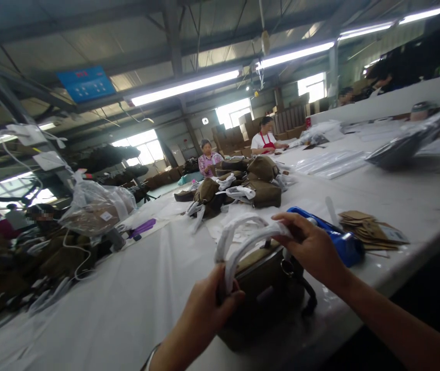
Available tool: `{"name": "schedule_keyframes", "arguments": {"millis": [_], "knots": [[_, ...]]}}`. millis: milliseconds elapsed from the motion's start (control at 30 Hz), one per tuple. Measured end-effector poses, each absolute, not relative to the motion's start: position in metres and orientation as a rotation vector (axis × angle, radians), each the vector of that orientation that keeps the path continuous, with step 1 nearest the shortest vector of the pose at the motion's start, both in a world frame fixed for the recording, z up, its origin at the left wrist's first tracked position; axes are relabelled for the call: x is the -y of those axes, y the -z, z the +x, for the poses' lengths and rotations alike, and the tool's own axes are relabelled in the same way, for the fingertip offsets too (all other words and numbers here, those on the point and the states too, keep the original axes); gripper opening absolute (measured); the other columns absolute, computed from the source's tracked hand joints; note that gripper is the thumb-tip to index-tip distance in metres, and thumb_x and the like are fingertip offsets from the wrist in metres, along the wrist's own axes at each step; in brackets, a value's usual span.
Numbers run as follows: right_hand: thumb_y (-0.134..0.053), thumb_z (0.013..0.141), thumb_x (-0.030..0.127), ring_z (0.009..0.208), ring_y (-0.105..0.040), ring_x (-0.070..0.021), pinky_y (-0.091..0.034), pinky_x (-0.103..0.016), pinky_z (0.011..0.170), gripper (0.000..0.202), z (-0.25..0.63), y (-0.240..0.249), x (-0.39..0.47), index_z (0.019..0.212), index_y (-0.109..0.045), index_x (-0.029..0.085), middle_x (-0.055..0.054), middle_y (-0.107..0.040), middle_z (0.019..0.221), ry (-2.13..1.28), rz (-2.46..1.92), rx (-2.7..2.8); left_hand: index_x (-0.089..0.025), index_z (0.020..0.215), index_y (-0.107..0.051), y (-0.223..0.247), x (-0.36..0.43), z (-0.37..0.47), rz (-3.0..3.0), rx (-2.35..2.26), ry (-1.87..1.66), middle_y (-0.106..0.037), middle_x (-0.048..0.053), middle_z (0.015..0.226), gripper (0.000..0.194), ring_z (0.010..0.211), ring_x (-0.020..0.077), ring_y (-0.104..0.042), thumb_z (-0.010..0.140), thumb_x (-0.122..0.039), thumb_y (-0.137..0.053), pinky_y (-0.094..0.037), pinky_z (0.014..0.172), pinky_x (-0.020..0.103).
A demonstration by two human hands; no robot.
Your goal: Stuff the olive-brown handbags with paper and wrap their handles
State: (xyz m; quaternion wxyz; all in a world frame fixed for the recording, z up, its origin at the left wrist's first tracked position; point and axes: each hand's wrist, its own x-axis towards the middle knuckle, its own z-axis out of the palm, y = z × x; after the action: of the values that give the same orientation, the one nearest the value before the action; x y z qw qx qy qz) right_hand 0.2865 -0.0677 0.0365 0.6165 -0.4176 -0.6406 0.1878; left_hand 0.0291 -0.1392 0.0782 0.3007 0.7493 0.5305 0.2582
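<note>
An olive-brown handbag point(260, 299) stands at the front of the white table, its two handles point(249, 242) wrapped in white padding. My left hand point(212, 304) pinches the handles low on their left side. At the right end of the handles, my right hand point(312, 247) is closed on the wrapping with thumb and fingers. A dark strap with a metal ring point(287, 266) hangs from the bag's right side. The bag's lower part is in shadow.
Just behind my right hand lie a blue tool point(349, 247) and a stack of brown card tags point(370, 229). Several similar bags point(262, 188) are heaped ahead. A plastic-covered box point(100, 208) stands at left. Two co-workers point(264, 139) are across the table.
</note>
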Motion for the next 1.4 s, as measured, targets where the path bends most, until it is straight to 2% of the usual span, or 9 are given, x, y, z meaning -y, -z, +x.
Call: {"name": "schedule_keyframes", "arguments": {"millis": [100, 267, 400, 533, 633, 800, 1000, 1233, 1400], "knots": [[-0.072, 0.087, 0.055, 0.078, -0.070, -0.0184, -0.058, -0.028, 0.074, 0.042, 0.280, -0.038, 0.068, 0.113, -0.070, 0.022, -0.003, -0.075, 0.094, -0.430, -0.933, 1.510, -0.022, 0.106, -0.069, -0.089, 0.147, 0.029, 2.076, -1.509, -0.644, -0.076, 0.004, 0.095, 0.026, 0.085, 0.0216, -0.071, 0.094, -0.044, -0.062, -0.050, 0.075, 0.028], [-0.067, 0.093, 0.050, 0.091, -0.072, -0.0228, -0.059, -0.033, 0.084, 0.031, 0.275, -0.041, 0.076, 0.107, -0.073, 0.023, -0.007, -0.076, 0.102, -0.177, -0.852, 1.563, -0.023, 0.123, -0.063, -0.104, 0.148, 0.052, 2.421, -1.866, -0.849, -0.077, 0.007, 0.099, 0.051, 0.076, 0.0252, -0.073, 0.088, -0.059, -0.065, -0.052, 0.067, 0.031], [-0.061, 0.098, 0.040, 0.098, -0.072, -0.0236, -0.058, -0.033, 0.086, 0.025, 0.278, -0.034, 0.081, 0.116, -0.067, 0.023, -0.008, -0.075, 0.107, 0.069, -0.816, 1.573, -0.022, 0.125, -0.062, -0.097, 0.144, 0.069, 2.802, -1.939, -1.071, -0.076, 0.007, 0.096, 0.032, 0.080, 0.0240, -0.073, 0.095, -0.033, -0.061, -0.053, 0.068, 0.030], [-0.058, 0.100, 0.038, 0.099, -0.073, -0.0239, -0.058, -0.035, 0.088, 0.026, 0.281, -0.022, 0.077, 0.121, -0.062, 0.023, -0.009, -0.075, 0.109, 0.180, -0.842, 1.606, -0.023, 0.137, -0.059, -0.092, 0.137, 0.068, 3.045, -1.806, -1.389, -0.066, 0.012, 0.134, 0.049, 0.120, 0.0293, -0.064, 0.090, -0.009, -0.057, -0.052, 0.101, 0.039], [-0.060, 0.099, 0.037, 0.095, -0.073, -0.0239, -0.058, -0.036, 0.084, 0.027, 0.284, -0.006, 0.075, 0.121, -0.060, 0.021, -0.008, -0.075, 0.107, 0.128, -0.897, 1.648, -0.020, 0.149, -0.048, -0.089, 0.127, 0.061, 2.964, -1.720, -1.277, -0.057, 0.013, 0.147, 0.062, 0.133, 0.0287, -0.057, 0.090, -0.002, -0.048, -0.052, 0.106, 0.040], [-0.067, 0.093, 0.043, 0.096, -0.072, -0.0248, -0.057, -0.038, 0.086, 0.034, 0.295, 0.012, 0.087, 0.119, -0.061, 0.023, -0.005, -0.074, 0.102, -0.041, -0.997, 1.614, -0.020, 0.149, -0.049, -0.089, 0.117, 0.052, 2.753, -1.588, -1.217, -0.059, 0.012, 0.144, 0.056, 0.130, 0.0240, -0.060, 0.095, -0.006, -0.043, -0.053, 0.106, 0.036], [-0.048, 0.104, 0.042, 0.116, -0.067, -0.0219, -0.053, -0.036, 0.100, 0.037, 0.293, -0.029, 0.086, 0.133, -0.060, 0.025, -0.006, -0.069, 0.129, -0.420, -0.865, 1.545, -0.020, 0.145, -0.053, -0.095, 0.119, 0.056, 2.769, -1.536, -1.246, -0.063, 0.012, 0.137, 0.047, 0.123, 0.0249, -0.064, 0.098, -0.016, -0.049, -0.056, 0.102, 0.036], [-0.056, 0.096, 0.045, 0.093, -0.073, -0.0231, -0.059, -0.033, 0.085, 0.035, 0.306, -0.043, 0.046, 0.108, -0.076, 0.019, -0.003, -0.078, 0.098, -0.779, -0.769, 1.983, -0.018, 0.148, -0.050, -0.086, 0.119, 0.048, 2.674, -1.579, -1.275, -0.067, 0.013, 0.133, 0.050, 0.119, 0.0239, -0.067, 0.099, -0.015, -0.045, -0.056, 0.098, 0.034], [-0.050, 0.100, 0.046, 0.098, -0.073, -0.0247, -0.059, -0.036, 0.088, 0.038, 0.317, -0.038, 0.054, 0.110, -0.077, 0.021, -0.004, -0.078, 0.105, -0.674, -0.829, 1.993, -0.019, 0.144, -0.055, -0.097, 0.123, 0.056, 2.449, -1.540, -1.235, -0.068, 0.012, 0.134, 0.046, 0.120, 0.0238, -0.066, 0.099, -0.022, -0.045, -0.053, 0.100, 0.034]]}}
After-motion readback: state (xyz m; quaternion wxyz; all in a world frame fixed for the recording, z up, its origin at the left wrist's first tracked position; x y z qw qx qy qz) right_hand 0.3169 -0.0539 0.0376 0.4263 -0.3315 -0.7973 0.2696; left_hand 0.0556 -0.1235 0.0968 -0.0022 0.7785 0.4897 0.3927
